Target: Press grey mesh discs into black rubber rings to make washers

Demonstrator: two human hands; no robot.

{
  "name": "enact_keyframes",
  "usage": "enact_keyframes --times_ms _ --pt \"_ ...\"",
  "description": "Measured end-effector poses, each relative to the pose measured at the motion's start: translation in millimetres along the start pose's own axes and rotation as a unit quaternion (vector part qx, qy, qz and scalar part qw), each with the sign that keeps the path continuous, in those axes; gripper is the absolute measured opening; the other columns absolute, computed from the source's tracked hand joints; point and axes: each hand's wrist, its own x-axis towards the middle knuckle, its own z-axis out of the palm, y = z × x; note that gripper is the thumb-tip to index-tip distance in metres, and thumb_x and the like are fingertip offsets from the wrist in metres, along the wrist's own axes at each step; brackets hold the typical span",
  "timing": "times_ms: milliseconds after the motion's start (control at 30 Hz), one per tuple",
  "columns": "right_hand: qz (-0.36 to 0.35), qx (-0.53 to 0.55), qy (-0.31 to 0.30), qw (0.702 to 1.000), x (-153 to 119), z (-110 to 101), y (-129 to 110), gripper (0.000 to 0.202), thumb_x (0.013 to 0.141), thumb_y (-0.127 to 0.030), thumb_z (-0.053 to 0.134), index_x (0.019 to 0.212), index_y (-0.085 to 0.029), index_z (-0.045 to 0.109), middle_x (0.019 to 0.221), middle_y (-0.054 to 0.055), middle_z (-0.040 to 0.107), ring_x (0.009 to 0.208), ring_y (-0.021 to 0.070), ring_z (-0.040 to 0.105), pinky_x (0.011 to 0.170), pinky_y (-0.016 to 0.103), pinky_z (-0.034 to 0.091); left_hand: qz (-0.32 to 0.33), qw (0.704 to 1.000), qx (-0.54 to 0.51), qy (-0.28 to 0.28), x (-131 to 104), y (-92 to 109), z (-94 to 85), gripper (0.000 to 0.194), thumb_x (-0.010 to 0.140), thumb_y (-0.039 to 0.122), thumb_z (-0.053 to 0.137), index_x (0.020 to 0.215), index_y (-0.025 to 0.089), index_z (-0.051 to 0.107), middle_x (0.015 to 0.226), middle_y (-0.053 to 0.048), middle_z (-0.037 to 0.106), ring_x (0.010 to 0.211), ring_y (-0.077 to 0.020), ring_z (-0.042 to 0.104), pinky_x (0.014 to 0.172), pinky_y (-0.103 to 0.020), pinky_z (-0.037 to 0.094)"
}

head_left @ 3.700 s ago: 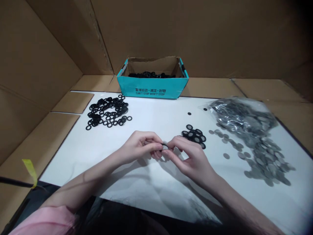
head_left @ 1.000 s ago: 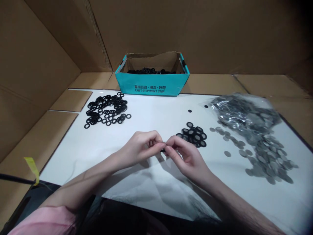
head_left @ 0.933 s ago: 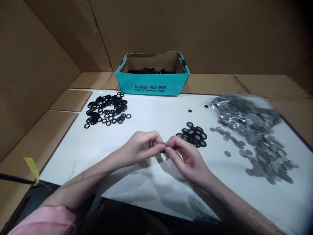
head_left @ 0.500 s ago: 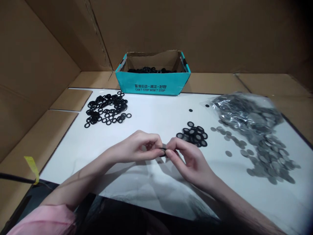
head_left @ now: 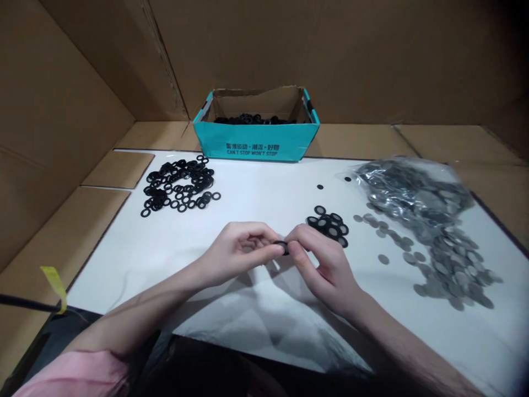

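Note:
Above the white tabletop, my left hand (head_left: 243, 248) pinches a black rubber ring (head_left: 281, 246) between thumb and fingers. The ring is tilted, and whether a disc fills it cannot be made out. From the other side, my right hand (head_left: 324, 264) has its thumb and forefinger closed at the ring's right edge. Just beyond my right hand lies a small heap of black rings with grey discs in their centres (head_left: 333, 230). Loose black rings (head_left: 188, 187) are piled at the far left. Thin grey discs (head_left: 457, 264) lie spread to the right.
A teal cardboard box (head_left: 256, 142) holding more black rings stands at the back. A clear plastic bag of grey discs (head_left: 413, 190) rests at the back right. Two small dark discs (head_left: 320, 187) lie apart. Cardboard walls (head_left: 264, 44) enclose the table.
The ring has risen slightly and shifted a little right, and its face is tipped more toward me. My right fingers have moved along with it, over part of the heap of filled rings.

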Motion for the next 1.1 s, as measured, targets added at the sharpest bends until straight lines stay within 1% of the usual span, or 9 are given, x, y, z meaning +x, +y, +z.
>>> enact_keyframes --times_ms 67,167,433,533,633,733,867,967,1100 --pt "-0.026 -0.016 -0.005 1.0 1.0 -0.1 0.8 0.019 0.09 -0.008 0.045 0.076 -0.018 0.05 0.065 -0.001 0.05 0.061 0.0103 0.048 0.056 0.024 0.039 0.007 1.0 0.022 -0.003 -1.0 -0.4 0.3 0.017 0.086 0.026 0.064 0.083 0.01 0.065 0.07 0.0 0.057 0.062 -0.0075 0.048 0.057 -0.018 0.038" --pt "-0.026 -0.011 0.006 1.0 -0.7 2.2 1.1 0.018 0.088 -0.007 0.047 0.075 -0.018 0.049 0.064 -0.002 0.049 0.058 0.0096 0.047 0.053 0.023 0.038 0.006 0.999 0.031 -0.011 -1.2 -0.1 0.5 0.018 0.086 0.028 0.063 0.081 0.01 0.063 0.064 0.001 0.054 0.059 -0.0075 0.046 0.054 -0.019 0.035" --pt "-0.025 -0.025 0.022 0.999 -4.4 7.5 -2.8 0.017 0.087 -0.006 0.051 0.075 -0.018 0.049 0.063 -0.002 0.05 0.059 0.0093 0.047 0.056 0.023 0.039 -0.056 0.996 0.01 -0.063 3.4 7.7 -8.5 0.018 0.075 0.021 0.073 0.072 0.01 0.059 0.058 0.005 0.048 0.053 -0.0053 0.041 0.051 -0.018 0.031" --pt "-0.015 -0.03 0.042 0.999 -4.3 11.5 -2.6 0.018 0.088 -0.006 0.049 0.075 -0.019 0.049 0.064 -0.002 0.05 0.059 0.0092 0.048 0.055 0.023 0.039 -0.038 0.999 0.012 -0.03 3.3 3.9 -8.0 0.017 0.077 0.023 0.072 0.075 0.01 0.06 0.063 0.003 0.051 0.058 -0.006 0.045 0.055 -0.018 0.036" --pt "0.006 -0.015 0.066 0.998 -3.4 12.9 -2.9 0.02 0.089 -0.007 0.048 0.074 -0.019 0.048 0.063 -0.003 0.049 0.057 0.0089 0.047 0.052 0.023 0.037 -0.015 1.0 -0.027 0.005 3.1 0.7 -4.1 0.02 0.083 0.029 0.067 0.082 0.011 0.058 0.07 0.001 0.056 0.063 -0.0072 0.053 0.06 -0.018 0.042" --pt "0.025 0.012 0.044 0.999 -1.7 9.8 -3.7 0.021 0.092 -0.01 0.045 0.073 -0.019 0.049 0.064 -0.002 0.05 0.057 0.0094 0.048 0.053 0.023 0.039 -0.02 0.998 -0.056 -0.005 3.1 1.0 -0.9 0.02 0.085 0.03 0.066 0.084 0.012 0.056 0.069 0.001 0.059 0.06 -0.008 0.057 0.058 -0.018 0.045" --pt "0.023 0.005 0.009 1.0 -0.4 5.2 -3.6 0.022 0.092 -0.012 0.044 0.072 -0.018 0.051 0.064 0.0 0.053 0.058 0.0103 0.05 0.054 0.024 0.04 -0.024 0.999 -0.023 -0.013 1.8 3.7 0.2 0.019 0.085 0.028 0.066 0.082 0.011 0.06 0.064 0.001 0.057 0.057 -0.0079 0.057 0.055 -0.017 0.043" --pt "0.02 0.005 0.02 1.0 -0.6 5.3 -4.0 0.023 0.091 -0.012 0.045 0.07 -0.019 0.049 0.061 -0.001 0.05 0.055 0.0097 0.048 0.051 0.024 0.037 -0.023 1.0 -0.005 -0.016 0.4 5.5 0.9 0.017 0.086 0.027 0.064 0.081 0.011 0.06 0.06 0.002 0.056 0.055 -0.0073 0.055 0.053 -0.017 0.041" --pt "0.019 0.019 0.045 0.999 -1.7 8.2 -6.3 0.022 0.09 -0.01 0.047 0.07 -0.018 0.048 0.061 -0.002 0.047 0.055 0.0086 0.045 0.051 0.023 0.036 -0.039 0.999 -0.021 -0.031 0.1 8.9 0.1 0.02 0.082 0.027 0.069 0.079 0.011 0.058 0.057 0.003 0.054 0.051 -0.0063 0.051 0.049 -0.016 0.038"
